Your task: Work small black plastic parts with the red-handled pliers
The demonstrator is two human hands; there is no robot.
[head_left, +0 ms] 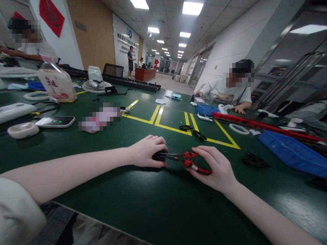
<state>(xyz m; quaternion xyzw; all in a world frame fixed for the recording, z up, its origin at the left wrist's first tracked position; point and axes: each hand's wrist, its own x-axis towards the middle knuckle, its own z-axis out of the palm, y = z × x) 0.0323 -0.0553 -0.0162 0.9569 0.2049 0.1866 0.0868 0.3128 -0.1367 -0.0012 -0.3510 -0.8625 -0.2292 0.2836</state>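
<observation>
My left hand [149, 152] is closed around a small black part [157, 156], most of which the fingers hide. Red-and-black long-nose pliers [187, 159] are in my right hand [216, 166], their handles somewhat spread. The tips of the pliers reach the black part at my left fingers; whether they grip it I cannot tell. Beyond my hands, two small black pieces, one flat [185, 128] and one slanted [199, 135], lie by the yellow tape lines [173, 129].
A blue bin [293, 153] and black pieces [255, 160] lie at right, near a long red strip [268, 127]. At left are a drink bottle [58, 81], a phone [55, 121] and a white fan [95, 85]. A co-worker [224, 90] sits across the green table [143, 207].
</observation>
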